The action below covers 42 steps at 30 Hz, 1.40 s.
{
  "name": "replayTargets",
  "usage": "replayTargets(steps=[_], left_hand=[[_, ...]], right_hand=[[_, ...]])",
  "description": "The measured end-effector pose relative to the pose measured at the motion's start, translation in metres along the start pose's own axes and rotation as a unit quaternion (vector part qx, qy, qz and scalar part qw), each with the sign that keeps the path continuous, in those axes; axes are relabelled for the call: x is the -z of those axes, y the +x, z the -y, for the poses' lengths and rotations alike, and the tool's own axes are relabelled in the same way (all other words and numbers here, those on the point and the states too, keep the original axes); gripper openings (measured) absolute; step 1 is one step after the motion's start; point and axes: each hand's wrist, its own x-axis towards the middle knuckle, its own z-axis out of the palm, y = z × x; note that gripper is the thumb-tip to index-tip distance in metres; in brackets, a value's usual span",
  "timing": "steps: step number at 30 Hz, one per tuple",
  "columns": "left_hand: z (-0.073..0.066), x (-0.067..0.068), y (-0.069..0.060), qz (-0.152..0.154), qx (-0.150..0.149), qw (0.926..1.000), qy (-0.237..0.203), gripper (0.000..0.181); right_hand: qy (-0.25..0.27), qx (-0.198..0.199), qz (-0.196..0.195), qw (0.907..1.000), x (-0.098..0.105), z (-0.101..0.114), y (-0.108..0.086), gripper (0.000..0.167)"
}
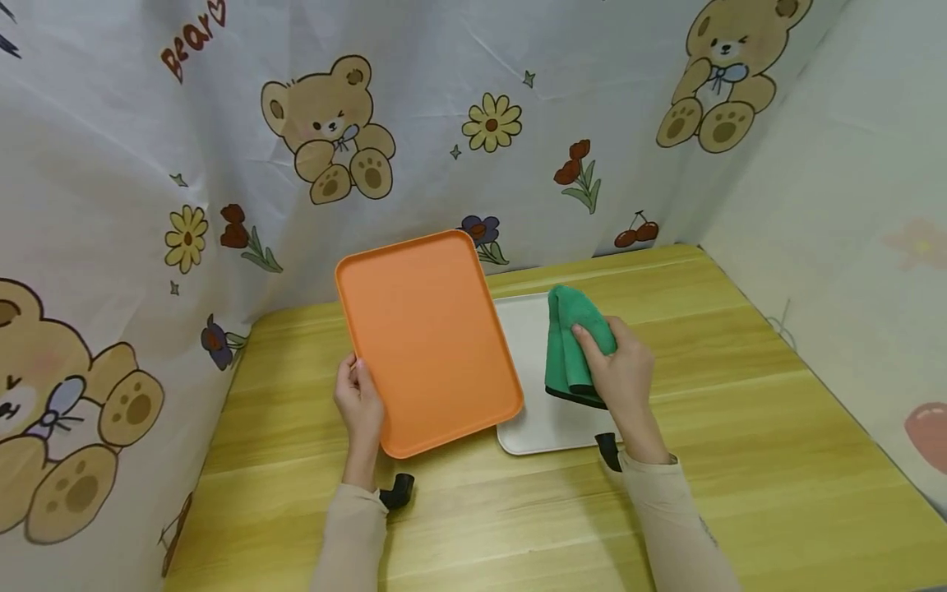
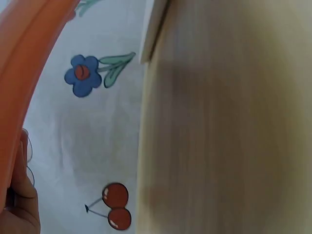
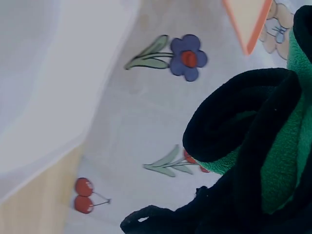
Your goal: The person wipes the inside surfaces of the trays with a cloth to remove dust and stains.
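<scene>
My left hand [image 1: 359, 404] grips the left edge of an orange tray [image 1: 429, 341], thumb on its front. The tray is tilted up off the table, and in the left wrist view the orange tray [image 2: 19, 73] fills the left edge beside the fingers. In my right hand [image 1: 625, 378] is a bunched green cloth [image 1: 577, 341] with dark edging, pinched under the thumb. That cloth [image 3: 280, 170] hangs in folds in the right wrist view, where the hand itself is hidden. Behind both lies a white tray [image 1: 536, 432] on the table, partly covered by the orange tray and the cloth.
The wood-grain table [image 1: 473, 526] meets a white curtain [image 1: 444, 49] printed with bears, flowers and cherries at its back and left. A pale wall [image 1: 851, 247] stands along the right side. Black wrist-mount parts [image 1: 399, 492] stick out beside both forearms.
</scene>
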Motion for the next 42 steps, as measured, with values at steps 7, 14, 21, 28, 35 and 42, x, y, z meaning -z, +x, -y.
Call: replayTargets(steps=[7,14,21,28,35,42], left_hand=[[-0.007,-0.024,-0.004,0.025,-0.033,0.9989,-0.021,0.032],[0.011,-0.041,-0.001,0.029,-0.05,0.9975,-0.041,0.033],[0.007,-0.048,-0.008,0.038,-0.1,0.9939,-0.027,0.032],[0.003,-0.053,-0.017,0.04,-0.167,0.9851,-0.012,0.029],[0.003,-0.059,-0.023,0.041,-0.195,0.9797,-0.019,0.027],[0.004,-0.063,-0.026,0.043,-0.19,0.9799,-0.041,0.028]], right_hand=[[0.035,0.0,-0.01,0.9993,-0.006,0.023,0.018,0.032],[0.044,0.002,-0.017,0.9989,-0.018,0.044,0.034,0.037],[0.007,-0.017,-0.002,0.9998,-0.032,0.06,0.054,0.034],[-0.059,-0.042,0.008,0.9973,-0.037,0.073,0.07,0.036],[-0.095,-0.063,0.013,0.9934,-0.042,0.079,0.076,0.035],[-0.089,-0.047,-0.009,0.9949,-0.05,0.079,0.074,0.033]])
